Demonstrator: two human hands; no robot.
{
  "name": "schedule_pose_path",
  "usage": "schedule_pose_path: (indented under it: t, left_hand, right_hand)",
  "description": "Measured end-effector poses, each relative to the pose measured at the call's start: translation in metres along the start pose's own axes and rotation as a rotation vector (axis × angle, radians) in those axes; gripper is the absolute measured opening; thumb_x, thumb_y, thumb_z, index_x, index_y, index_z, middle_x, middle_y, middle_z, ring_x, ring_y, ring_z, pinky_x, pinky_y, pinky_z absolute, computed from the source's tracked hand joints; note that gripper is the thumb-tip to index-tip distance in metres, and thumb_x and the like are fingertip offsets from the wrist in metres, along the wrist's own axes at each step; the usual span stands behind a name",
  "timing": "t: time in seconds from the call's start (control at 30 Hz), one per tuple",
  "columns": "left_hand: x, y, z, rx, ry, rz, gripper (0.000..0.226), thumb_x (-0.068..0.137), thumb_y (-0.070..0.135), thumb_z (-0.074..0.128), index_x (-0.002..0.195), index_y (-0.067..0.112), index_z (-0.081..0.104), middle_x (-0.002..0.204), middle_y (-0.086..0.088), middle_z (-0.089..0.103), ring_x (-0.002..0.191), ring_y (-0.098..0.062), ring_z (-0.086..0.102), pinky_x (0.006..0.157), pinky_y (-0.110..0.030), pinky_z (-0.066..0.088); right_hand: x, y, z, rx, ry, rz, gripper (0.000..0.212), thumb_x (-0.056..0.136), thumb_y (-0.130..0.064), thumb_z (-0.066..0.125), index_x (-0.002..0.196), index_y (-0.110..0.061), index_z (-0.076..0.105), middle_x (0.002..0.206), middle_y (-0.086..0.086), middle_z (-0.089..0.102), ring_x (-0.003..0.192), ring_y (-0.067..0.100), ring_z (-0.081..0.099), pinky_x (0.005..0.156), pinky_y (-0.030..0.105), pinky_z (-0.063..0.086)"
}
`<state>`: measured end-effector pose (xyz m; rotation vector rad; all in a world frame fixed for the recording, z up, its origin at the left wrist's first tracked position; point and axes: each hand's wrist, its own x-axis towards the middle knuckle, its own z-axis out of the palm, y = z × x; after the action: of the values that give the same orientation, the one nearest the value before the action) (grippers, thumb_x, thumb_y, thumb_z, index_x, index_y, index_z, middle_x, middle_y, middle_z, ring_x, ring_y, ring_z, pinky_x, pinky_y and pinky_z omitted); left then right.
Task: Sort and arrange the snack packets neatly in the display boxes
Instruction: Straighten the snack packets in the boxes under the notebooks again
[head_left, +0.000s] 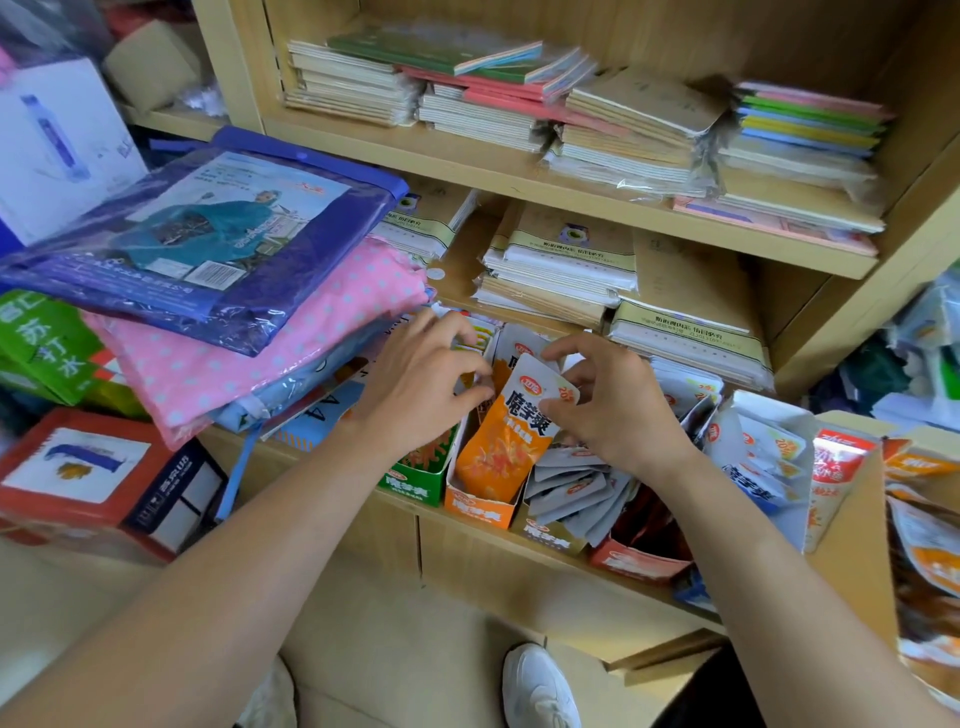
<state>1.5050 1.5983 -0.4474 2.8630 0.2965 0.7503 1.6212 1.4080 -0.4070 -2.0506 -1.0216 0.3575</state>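
Both hands are at the orange display box (477, 508): the right hand (621, 410) pinches the top right corner of the orange packet (511, 436) between thumb and forefinger, and the packet stands upright in that box just left of its palm. The left hand (415, 387) sits on the packet's other side, above the green display box (415, 480), fingers curled in toward the packet's edge, though I can't tell whether they grip anything. Just below the right hand, grey packets (569, 486) lie jumbled in the next box along.
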Motion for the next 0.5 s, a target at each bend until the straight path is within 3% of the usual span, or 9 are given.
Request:
schedule_pose_path:
  t: [0.1, 0.17, 0.3, 0.5]
  left_hand:
    - [0.0, 0.003, 0.004, -0.099, 0.076, -0.056, 0.014, 0.082, 0.027, 0.081, 0.093, 0.02, 0.079, 0.101, 0.003, 0.058, 0.091, -0.02, 0.056, 0.066, -0.044, 0.054]
    - [0.001, 0.005, 0.002, -0.152, 0.109, -0.104, 0.02, 0.08, 0.02, 0.081, 0.1, 0.02, 0.077, 0.096, 0.004, 0.064, 0.083, -0.016, 0.062, 0.064, -0.041, 0.057]
    - [0.001, 0.009, -0.003, -0.248, 0.119, -0.258, 0.026, 0.082, 0.019, 0.079, 0.108, 0.023, 0.076, 0.08, 0.007, 0.077, 0.074, -0.008, 0.071, 0.073, -0.037, 0.061]
    - [0.001, 0.018, -0.008, -0.31, 0.195, -0.377, 0.02, 0.081, 0.012, 0.079, 0.1, 0.015, 0.08, 0.081, 0.001, 0.078, 0.078, -0.01, 0.074, 0.082, -0.038, 0.06]
  right_hand:
    - [0.0, 0.002, -0.001, 0.0, 0.018, 0.001, 0.036, 0.086, -0.007, 0.076, 0.11, -0.027, 0.057, 0.087, 0.007, 0.071, 0.058, 0.024, 0.071, 0.05, 0.048, 0.059]
    - [0.001, 0.003, -0.002, -0.008, 0.021, -0.007, 0.037, 0.086, -0.007, 0.075, 0.112, -0.026, 0.057, 0.086, 0.007, 0.071, 0.055, 0.024, 0.069, 0.051, 0.048, 0.058]
    - [0.001, 0.003, -0.003, -0.014, 0.024, -0.013, 0.038, 0.087, -0.008, 0.076, 0.114, -0.026, 0.057, 0.088, 0.008, 0.071, 0.054, 0.024, 0.069, 0.051, 0.048, 0.058]
    - [0.0, 0.006, -0.003, -0.051, 0.038, -0.033, 0.038, 0.087, -0.01, 0.076, 0.117, -0.025, 0.058, 0.088, 0.007, 0.071, 0.051, 0.021, 0.066, 0.055, 0.047, 0.058]
